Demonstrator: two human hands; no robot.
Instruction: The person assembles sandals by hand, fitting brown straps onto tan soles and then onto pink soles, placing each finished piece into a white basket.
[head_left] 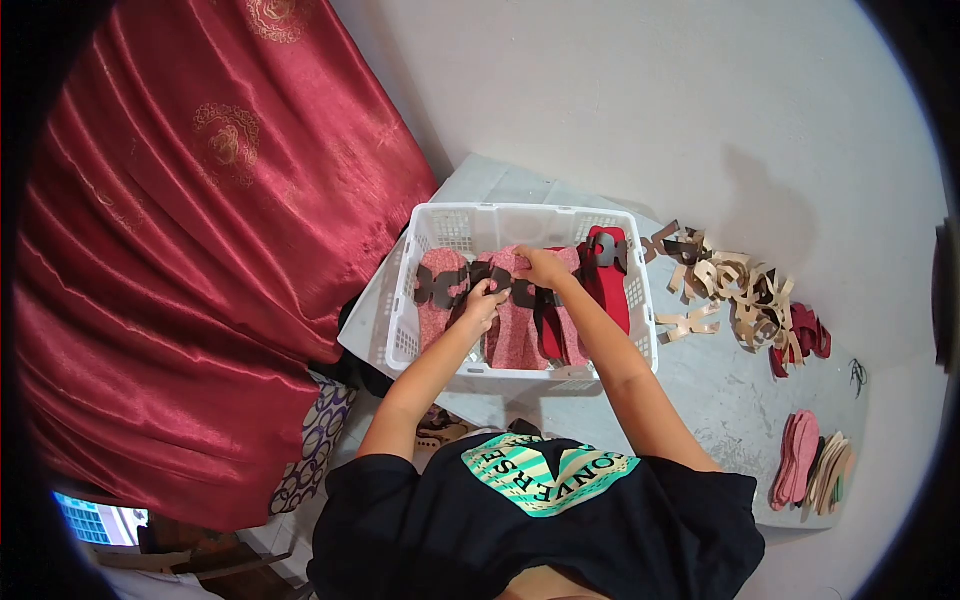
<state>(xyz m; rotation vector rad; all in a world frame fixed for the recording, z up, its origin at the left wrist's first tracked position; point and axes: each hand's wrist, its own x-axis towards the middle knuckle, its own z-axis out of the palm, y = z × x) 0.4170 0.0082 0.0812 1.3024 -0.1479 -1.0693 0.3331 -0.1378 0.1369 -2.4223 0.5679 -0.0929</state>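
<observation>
Both forearms stretch toward twelve o'clock into the white basket [470, 228]. The left hand [482, 303] curls closed on a dark strap piece [437, 288]. The right hand [543, 266], at its one o'clock, pinches a pink insole [517, 335] there.

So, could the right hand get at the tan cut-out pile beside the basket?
Probably yes: the right hand is in the basket, and the tan cut-out pile lies uncovered just right of it.

White basket [640, 300], speckled pink insoles [515, 335] beside red ones [612, 285] — dark straps [440, 285] across — and a crimson curtain [190, 250] with gold medallions.
</observation>
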